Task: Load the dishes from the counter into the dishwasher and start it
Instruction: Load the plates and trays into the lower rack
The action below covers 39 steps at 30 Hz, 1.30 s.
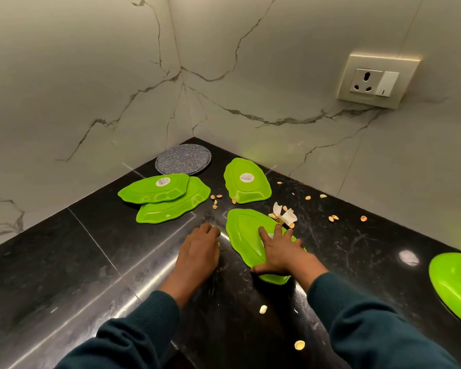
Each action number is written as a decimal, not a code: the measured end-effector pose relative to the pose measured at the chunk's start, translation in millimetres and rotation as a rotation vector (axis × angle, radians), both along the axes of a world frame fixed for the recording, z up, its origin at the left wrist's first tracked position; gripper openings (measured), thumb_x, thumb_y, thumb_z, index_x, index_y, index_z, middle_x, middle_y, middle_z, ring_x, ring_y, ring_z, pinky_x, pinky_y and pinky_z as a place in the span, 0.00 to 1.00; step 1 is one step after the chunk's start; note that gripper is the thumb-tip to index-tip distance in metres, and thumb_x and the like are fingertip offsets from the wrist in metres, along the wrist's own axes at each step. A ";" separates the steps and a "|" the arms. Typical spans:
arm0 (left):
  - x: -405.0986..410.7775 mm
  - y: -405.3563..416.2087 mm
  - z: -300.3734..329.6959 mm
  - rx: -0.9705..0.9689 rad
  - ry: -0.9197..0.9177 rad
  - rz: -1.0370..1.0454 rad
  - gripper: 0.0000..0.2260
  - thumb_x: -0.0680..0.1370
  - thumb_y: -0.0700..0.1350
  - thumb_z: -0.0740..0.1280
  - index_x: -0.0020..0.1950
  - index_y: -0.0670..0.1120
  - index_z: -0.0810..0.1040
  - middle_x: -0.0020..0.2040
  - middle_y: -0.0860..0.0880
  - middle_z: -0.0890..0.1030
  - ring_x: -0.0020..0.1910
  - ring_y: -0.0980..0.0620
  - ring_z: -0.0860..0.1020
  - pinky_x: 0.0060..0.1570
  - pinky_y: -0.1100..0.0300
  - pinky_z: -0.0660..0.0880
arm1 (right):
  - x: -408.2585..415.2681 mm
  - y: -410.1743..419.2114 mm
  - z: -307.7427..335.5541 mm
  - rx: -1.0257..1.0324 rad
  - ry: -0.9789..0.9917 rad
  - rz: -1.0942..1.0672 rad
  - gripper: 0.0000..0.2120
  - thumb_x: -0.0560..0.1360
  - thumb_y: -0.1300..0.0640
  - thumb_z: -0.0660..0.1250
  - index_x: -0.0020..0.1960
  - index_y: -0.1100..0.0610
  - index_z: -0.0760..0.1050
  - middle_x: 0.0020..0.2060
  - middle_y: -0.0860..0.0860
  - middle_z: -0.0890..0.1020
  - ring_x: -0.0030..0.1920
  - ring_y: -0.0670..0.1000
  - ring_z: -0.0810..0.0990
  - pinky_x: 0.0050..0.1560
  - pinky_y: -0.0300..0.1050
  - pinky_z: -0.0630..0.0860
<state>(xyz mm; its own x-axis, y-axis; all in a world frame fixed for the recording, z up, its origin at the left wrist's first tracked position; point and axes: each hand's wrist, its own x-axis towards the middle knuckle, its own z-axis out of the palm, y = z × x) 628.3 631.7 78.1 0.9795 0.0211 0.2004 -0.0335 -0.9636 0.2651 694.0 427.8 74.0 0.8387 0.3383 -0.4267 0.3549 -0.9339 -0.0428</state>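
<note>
Both arms reach forward, left hand [198, 247] curled knuckles-up, right hand [280, 251] spread flat, palm down.

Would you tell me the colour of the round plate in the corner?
Speckled grey, the round plate; head view.

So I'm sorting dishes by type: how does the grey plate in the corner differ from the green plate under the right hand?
The grey plate is round and speckled; the green plate is leaf-shaped and plain bright green. The grey plate lies untouched near the wall corner; the green plate lies nearer, with the right hand pressed on it. Both lie flat on the black counter.
</note>
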 end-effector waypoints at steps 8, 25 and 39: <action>-0.3 -7.0 1.6 0.000 0.002 -0.043 0.10 0.74 0.43 0.64 0.55 0.45 0.76 0.53 0.46 0.77 0.53 0.44 0.76 0.51 0.50 0.73 | -1.9 -10.4 7.9 0.107 0.013 -0.196 0.65 0.55 0.28 0.74 0.77 0.53 0.42 0.73 0.63 0.51 0.72 0.65 0.53 0.64 0.68 0.62; 8.1 4.2 -4.3 0.023 0.007 -0.045 0.09 0.75 0.44 0.64 0.54 0.45 0.76 0.53 0.46 0.76 0.52 0.44 0.76 0.50 0.48 0.74 | 13.9 -18.4 15.8 0.187 0.007 -0.296 0.64 0.57 0.32 0.76 0.77 0.53 0.42 0.70 0.63 0.54 0.71 0.65 0.52 0.63 0.66 0.64; 2.2 -13.1 16.4 0.039 -0.038 -0.134 0.12 0.76 0.44 0.62 0.59 0.46 0.75 0.56 0.46 0.76 0.56 0.44 0.75 0.53 0.50 0.72 | 8.8 -58.8 41.0 0.834 -0.044 -0.554 0.22 0.65 0.54 0.79 0.50 0.55 0.69 0.51 0.55 0.78 0.45 0.50 0.77 0.37 0.40 0.72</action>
